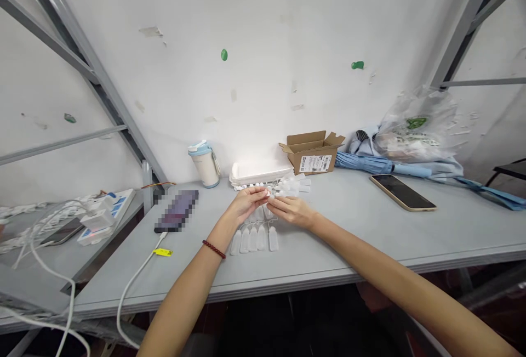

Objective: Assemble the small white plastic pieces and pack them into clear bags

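My left hand (pixel 245 203) and my right hand (pixel 292 210) meet above the middle of the grey table (pixel 353 236), fingers pinched together on a small white plastic piece (pixel 270 194) between them. Just below my hands lies a row of several small translucent plastic bottles (pixel 253 238), laid side by side. More white bottles and caps (pixel 293 184) are heaped just behind my hands, in front of a white tray (pixel 261 173). A red bead bracelet sits on my left wrist.
A pale blue cup (pixel 204 164) stands left of the tray and an open cardboard box (pixel 313 152) to its right. A dark phone (pixel 177 211) with a white cable lies left, another phone (pixel 402 192) right. Blue umbrella and plastic bag (pixel 415 126) sit far right; a power strip (pixel 107 210) on the left table.
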`<control>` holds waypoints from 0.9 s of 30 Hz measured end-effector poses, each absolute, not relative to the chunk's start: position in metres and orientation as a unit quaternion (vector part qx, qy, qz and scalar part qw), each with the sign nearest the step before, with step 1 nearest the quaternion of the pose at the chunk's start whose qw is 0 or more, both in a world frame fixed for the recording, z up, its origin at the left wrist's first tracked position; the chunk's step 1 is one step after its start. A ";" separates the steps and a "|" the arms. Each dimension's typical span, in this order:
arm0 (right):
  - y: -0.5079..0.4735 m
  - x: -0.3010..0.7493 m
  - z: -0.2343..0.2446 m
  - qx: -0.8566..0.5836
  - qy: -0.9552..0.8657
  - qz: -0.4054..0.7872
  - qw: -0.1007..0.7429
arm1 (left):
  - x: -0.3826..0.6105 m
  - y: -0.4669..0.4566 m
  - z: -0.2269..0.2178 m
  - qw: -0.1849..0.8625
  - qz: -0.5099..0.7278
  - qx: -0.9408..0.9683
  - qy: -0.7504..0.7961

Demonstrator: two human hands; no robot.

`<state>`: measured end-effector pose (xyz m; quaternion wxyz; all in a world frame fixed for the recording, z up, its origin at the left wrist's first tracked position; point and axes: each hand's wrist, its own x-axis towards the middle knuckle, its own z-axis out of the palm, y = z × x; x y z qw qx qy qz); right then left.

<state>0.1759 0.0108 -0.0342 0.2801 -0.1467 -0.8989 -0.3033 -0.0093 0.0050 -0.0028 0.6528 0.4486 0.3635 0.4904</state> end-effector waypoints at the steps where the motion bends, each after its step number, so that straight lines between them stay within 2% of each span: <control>1: 0.012 0.176 -0.035 -0.132 -0.886 -0.331 0.298 | -0.009 0.005 -0.002 0.652 0.493 0.446 0.364; 4: 0.012 0.175 -0.035 -0.099 -0.854 -0.386 0.335 | -0.008 0.005 -0.002 0.648 0.505 0.435 0.367; 7: 0.011 0.174 -0.033 -0.087 -0.847 -0.402 0.336 | -0.007 0.005 -0.002 0.641 0.519 0.431 0.365; 27: 0.009 0.173 -0.031 -0.071 -0.850 -0.399 0.336 | -0.006 0.001 -0.001 0.640 0.456 0.479 0.390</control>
